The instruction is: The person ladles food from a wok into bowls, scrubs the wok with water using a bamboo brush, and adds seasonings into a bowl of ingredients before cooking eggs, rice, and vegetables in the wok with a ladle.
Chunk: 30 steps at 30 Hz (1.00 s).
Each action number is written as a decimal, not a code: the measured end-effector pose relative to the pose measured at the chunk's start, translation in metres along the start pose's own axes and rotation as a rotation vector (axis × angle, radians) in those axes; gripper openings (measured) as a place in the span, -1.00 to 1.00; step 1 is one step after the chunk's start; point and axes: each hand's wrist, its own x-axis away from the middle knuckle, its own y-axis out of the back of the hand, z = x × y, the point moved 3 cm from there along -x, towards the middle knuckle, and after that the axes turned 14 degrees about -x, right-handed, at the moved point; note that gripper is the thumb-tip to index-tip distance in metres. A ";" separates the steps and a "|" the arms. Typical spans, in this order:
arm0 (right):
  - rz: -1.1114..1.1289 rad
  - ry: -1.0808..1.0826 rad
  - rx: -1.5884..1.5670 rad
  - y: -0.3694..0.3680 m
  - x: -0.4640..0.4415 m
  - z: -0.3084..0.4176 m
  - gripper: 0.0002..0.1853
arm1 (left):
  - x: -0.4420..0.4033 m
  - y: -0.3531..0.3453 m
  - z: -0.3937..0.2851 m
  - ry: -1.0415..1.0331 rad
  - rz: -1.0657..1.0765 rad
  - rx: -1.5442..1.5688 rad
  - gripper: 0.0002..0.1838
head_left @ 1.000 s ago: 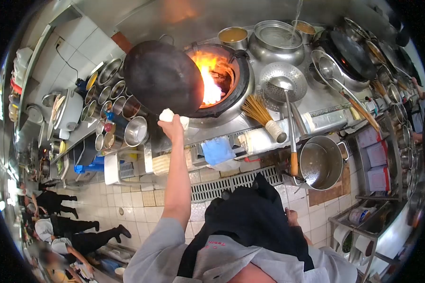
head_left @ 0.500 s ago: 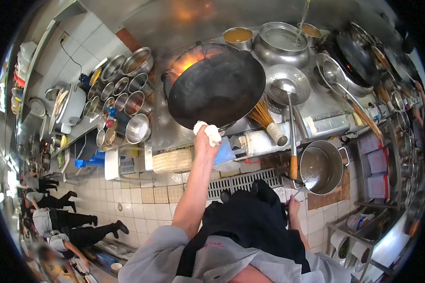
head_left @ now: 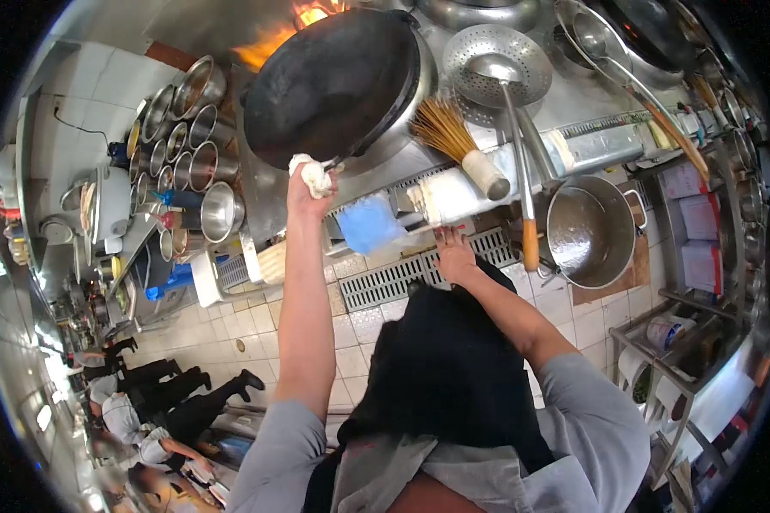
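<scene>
A folded white cloth [head_left: 314, 177] is in my left hand [head_left: 310, 198], which is closed around it at the near rim of a black wok [head_left: 334, 81]. The wok is tilted over the burner, and flames [head_left: 269, 43] rise behind its far left side. My right hand [head_left: 455, 256] reaches to the stove's front edge, just under the ledge, with fingers stretched out and nothing seen in it. A small red part shows by its fingertips; whether they touch it I cannot tell. Right of the wok lies a bamboo brush [head_left: 453, 137], bristles toward the stove.
A perforated strainer [head_left: 526, 64] lies with a wooden-handled ladle [head_left: 522, 162] across it. A large pot [head_left: 592, 231] of liquid stands at the right. Metal bowls [head_left: 222, 212] crowd the left side. A blue cloth [head_left: 368, 224] hangs at the ledge. Several people are at the lower left.
My right hand has come up from beside my body to the stove's front edge. My left hand still grips the wok through the cloth. The view has shifted, and the flames look larger.
</scene>
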 end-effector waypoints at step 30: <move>-0.250 -0.168 -1.822 0.249 0.094 0.027 -0.76 | 0.055 0.011 -0.002 -0.122 0.143 -0.139 -0.64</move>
